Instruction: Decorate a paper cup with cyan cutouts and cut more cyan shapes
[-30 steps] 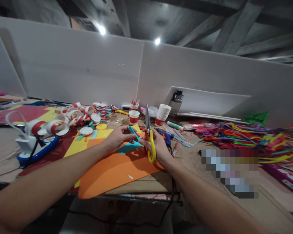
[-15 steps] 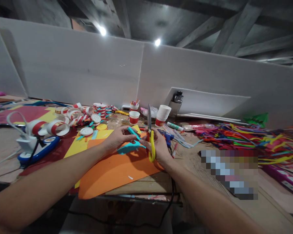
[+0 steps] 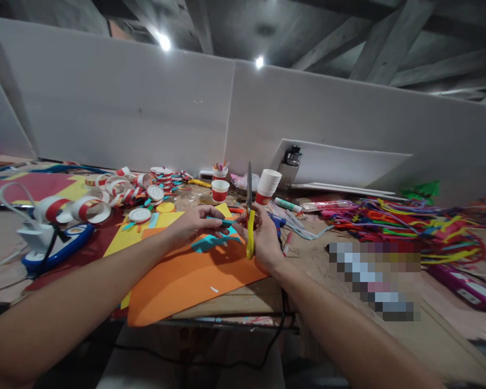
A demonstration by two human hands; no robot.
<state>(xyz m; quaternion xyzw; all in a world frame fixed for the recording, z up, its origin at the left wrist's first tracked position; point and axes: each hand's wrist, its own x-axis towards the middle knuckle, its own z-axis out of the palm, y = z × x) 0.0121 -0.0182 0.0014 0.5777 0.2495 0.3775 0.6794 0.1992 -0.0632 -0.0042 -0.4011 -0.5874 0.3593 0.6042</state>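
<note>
Scissors with a yellow handle (image 3: 250, 237) are held in my right hand (image 3: 267, 240), their blades pointing up and away from me. My left hand (image 3: 200, 224) pinches a small strip of turquoise paper (image 3: 227, 222), which reaches toward my right fingertips; whether those also grip it I cannot tell. Just below both hands, a larger turquoise paper piece (image 3: 210, 243) lies over an orange sheet (image 3: 178, 286). Yellow paper (image 3: 125, 243) shows from under the orange sheet on the left.
Red-and-white paper cups stand behind my hands, one single cup (image 3: 220, 191) and a stack (image 3: 269, 183). Cut cup rings (image 3: 93, 208) and a blue power strip (image 3: 60, 251) lie left. Colourful pipe cleaners (image 3: 389, 227), a bottle (image 3: 289, 167) and a blue glue gun (image 3: 278, 221) are right.
The turquoise strip has turned from slanting upward to nearly level, and my left fingers have closed further over it. The scissors have rotated so their handle shows more edge-on. The view shifted slightly.
</note>
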